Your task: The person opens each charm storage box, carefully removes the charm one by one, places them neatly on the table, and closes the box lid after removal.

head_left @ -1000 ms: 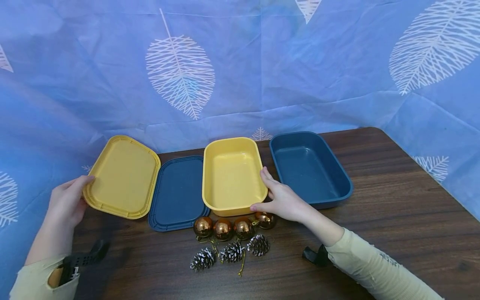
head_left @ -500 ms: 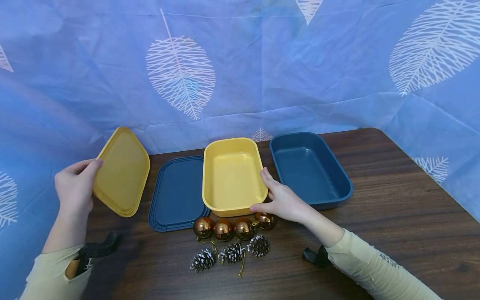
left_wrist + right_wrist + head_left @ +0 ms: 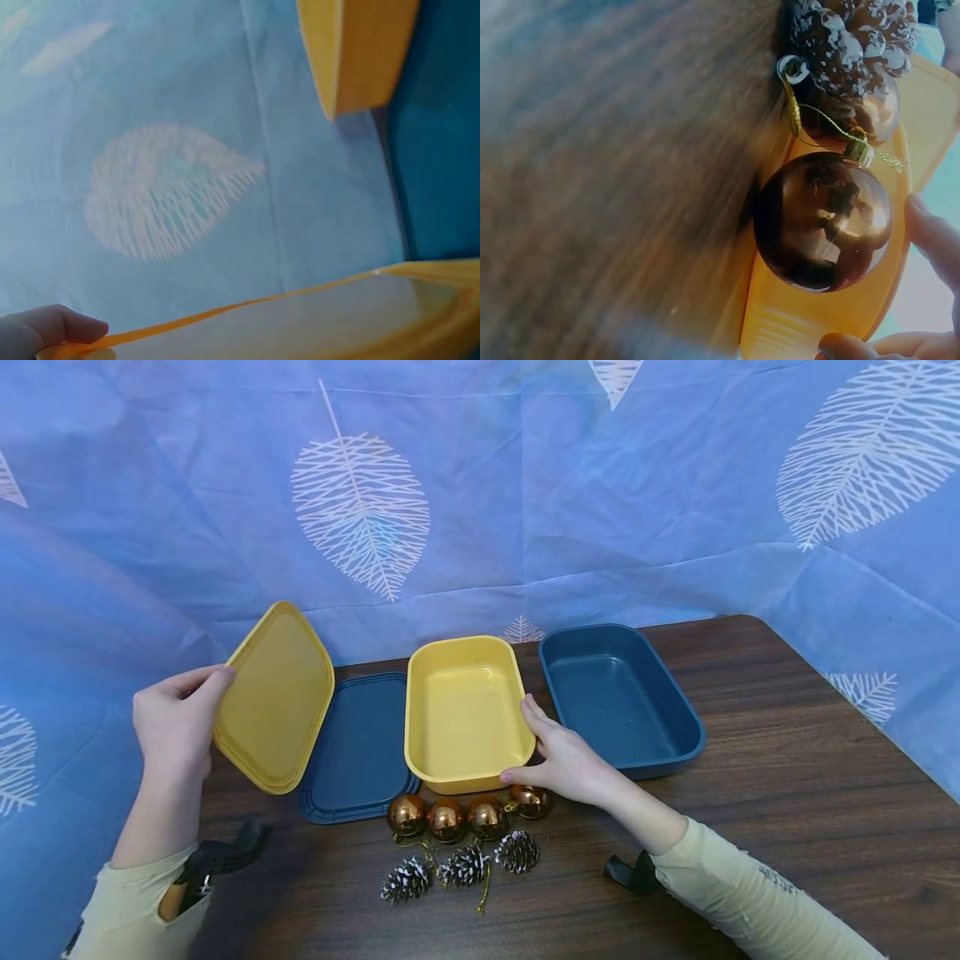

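Observation:
In the head view, my left hand [image 3: 176, 718] pinches the left edge of a yellow lid [image 3: 273, 697], which is lifted and tilted up on its side. Its far edge overlaps a dark blue lid [image 3: 363, 743] lying flat on the table. My right hand [image 3: 566, 760] holds the near right corner of a yellow rectangular container [image 3: 471, 718], thumb on the front wall and fingers along the right side. The right wrist view shows a shiny copper ball ornament [image 3: 823, 223] close by that thumb. Nothing lies inside the container.
A dark blue container [image 3: 618, 706] stands to the right. Several copper balls [image 3: 447, 820] line up before the yellow container, with three frosted pine cones [image 3: 463, 865] nearer me. A blue leaf-print cloth [image 3: 480, 510] hangs behind the wooden table [image 3: 810, 777].
My left hand has lifted the yellow lid and tipped it upright, then carried it right until it overlaps the blue lid. My right hand and the yellow container have stayed put.

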### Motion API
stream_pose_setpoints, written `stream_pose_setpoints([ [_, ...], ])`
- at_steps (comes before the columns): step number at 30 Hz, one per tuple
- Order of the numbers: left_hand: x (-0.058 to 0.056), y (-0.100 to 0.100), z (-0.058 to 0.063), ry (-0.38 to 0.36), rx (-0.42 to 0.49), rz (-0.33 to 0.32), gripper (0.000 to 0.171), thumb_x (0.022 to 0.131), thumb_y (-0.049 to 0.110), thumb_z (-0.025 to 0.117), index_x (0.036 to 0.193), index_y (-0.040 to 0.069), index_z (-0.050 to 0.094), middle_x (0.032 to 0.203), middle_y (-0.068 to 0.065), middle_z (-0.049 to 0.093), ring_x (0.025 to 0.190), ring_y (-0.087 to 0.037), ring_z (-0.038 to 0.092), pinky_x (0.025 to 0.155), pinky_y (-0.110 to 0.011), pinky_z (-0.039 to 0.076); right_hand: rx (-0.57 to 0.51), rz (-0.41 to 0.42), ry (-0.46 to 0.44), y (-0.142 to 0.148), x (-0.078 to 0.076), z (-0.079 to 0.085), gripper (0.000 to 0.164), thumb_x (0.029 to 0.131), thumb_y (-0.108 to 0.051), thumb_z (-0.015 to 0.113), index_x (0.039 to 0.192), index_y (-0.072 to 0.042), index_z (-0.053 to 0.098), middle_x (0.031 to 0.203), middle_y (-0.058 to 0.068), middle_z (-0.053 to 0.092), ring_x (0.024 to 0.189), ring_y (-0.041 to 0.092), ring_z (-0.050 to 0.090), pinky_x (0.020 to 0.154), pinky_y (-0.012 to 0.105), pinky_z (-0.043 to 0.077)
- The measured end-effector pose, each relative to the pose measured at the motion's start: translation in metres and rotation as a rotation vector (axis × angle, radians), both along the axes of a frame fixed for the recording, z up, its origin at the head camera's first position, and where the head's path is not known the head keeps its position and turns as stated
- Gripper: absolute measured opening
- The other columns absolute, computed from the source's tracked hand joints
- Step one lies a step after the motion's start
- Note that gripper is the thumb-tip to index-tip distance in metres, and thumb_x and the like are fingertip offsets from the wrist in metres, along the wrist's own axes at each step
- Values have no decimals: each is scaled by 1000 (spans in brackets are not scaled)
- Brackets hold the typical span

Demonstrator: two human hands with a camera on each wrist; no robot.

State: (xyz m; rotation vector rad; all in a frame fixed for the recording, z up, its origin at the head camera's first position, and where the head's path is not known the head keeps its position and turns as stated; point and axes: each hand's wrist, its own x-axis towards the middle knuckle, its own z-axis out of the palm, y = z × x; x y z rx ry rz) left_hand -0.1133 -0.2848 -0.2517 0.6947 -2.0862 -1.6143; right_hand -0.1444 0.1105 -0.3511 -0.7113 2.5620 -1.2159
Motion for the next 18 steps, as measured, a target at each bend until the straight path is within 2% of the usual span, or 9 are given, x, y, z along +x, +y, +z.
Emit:
stream_pose_setpoints([
  [5, 1, 20, 4, 42, -4, -43, 39, 85, 30, 72, 117, 8, 70, 99, 4, 58, 76, -10, 59, 54, -16, 51, 43, -6, 45, -1, 1, 1, 104, 80, -32, 79, 149, 6, 11, 156, 21, 3, 139, 35, 22, 99, 43, 41],
  [9, 1, 37, 6, 72, 10, -78, 39, 85, 29, 73, 116, 5, 70, 100, 1, 59, 78, -11, 61, 56, -16, 51, 73, -11, 79, 0, 1, 2, 104, 79, -33, 79, 149, 7, 13, 156, 22, 6, 139, 37, 21, 105, 48, 33],
  [14, 0, 54, 6, 58, -87, -96, 40, 87, 32, 71, 118, 7, 69, 103, -1, 60, 81, -11, 62, 60, -16, 52, 71, -8, 92, 1, 1, 3, 104, 79, -34, 79, 149, 6, 14, 156, 21, 7, 140, 38, 15, 108, 54, 25],
  [18, -1, 64, 7, 112, -174, -98, 36, 86, 31, 72, 114, 8, 72, 96, -1, 63, 80, -11, 63, 62, -16, 52, 69, -10, 99, 2, 0, 3, 104, 78, -35, 79, 150, 5, 15, 156, 19, 8, 141, 37, 15, 108, 54, 25],
])
